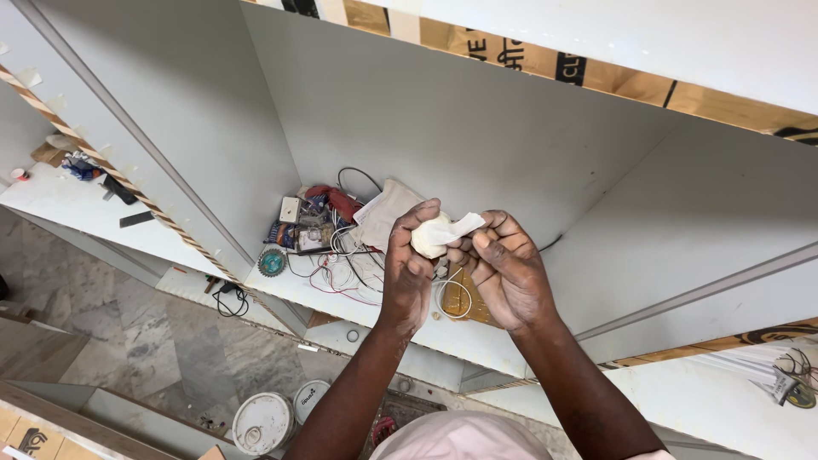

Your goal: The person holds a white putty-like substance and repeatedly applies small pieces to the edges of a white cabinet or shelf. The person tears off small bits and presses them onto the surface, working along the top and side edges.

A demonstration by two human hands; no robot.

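Lying at the left on the white shelf is a heap of wires and small parts. The left hand is gripping a small white round object just right of the heap; the right hand is pinching its white wrapping.

- White roll of tape, its loose strip white.
- Cabinet panel: pale grey, plain.
- Floor, near left: grey marbled tile.
- Wires: red and white.
- Disc: teal.
- Two buckets: white.
- Edge strip, left: tan-and-white striped.
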